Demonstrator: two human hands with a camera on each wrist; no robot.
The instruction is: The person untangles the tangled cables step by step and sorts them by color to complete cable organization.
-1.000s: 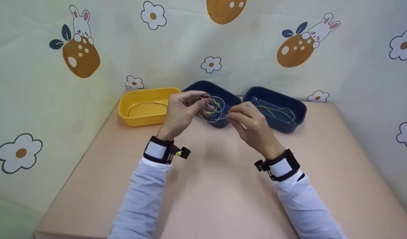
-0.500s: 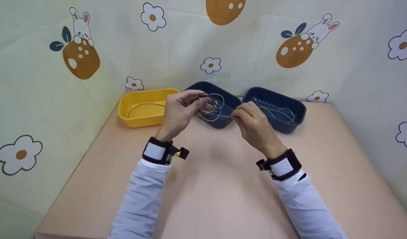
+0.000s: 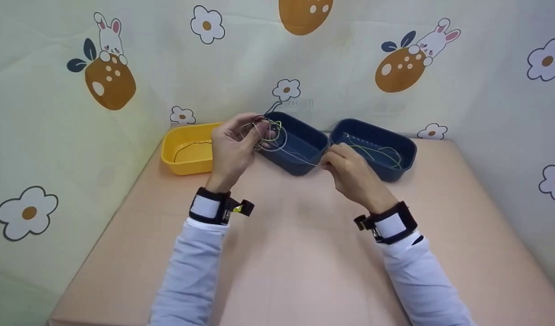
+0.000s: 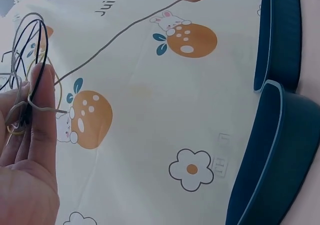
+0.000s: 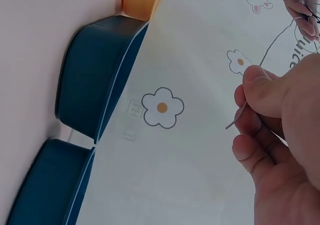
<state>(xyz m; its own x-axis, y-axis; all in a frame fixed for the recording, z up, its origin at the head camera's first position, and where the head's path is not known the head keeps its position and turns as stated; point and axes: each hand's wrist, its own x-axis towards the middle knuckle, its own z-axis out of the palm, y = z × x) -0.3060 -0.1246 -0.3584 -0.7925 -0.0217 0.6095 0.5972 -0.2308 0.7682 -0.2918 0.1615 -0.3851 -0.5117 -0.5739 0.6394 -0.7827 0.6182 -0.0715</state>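
Observation:
My left hand (image 3: 232, 147) holds a tangle of thin wires (image 3: 285, 141), black, whitish and yellow-green, up over the middle dark blue box (image 3: 295, 169). Black loops (image 4: 47, 40) stick up past its fingers in the left wrist view. One pale wire (image 4: 117, 36) runs out of the bundle, stretched nearly straight to my right hand (image 3: 354, 176). Thumb and forefinger of the right hand pinch that wire close to its end; a short tip (image 5: 231, 125) pokes out below them in the right wrist view.
A yellow box (image 3: 187, 169) at the left contains a black wire (image 3: 187, 145). In the dark blue box (image 3: 388, 174) at the right lies a yellow-green wire (image 3: 400, 160). All three boxes stand at the back of the pink-covered table (image 3: 300, 253), before a patterned backdrop (image 3: 341, 59).
The hands have moved apart: the left has shifted left and slightly up with the tangle, the right a little right. A longer length of pale wire now spans between them.

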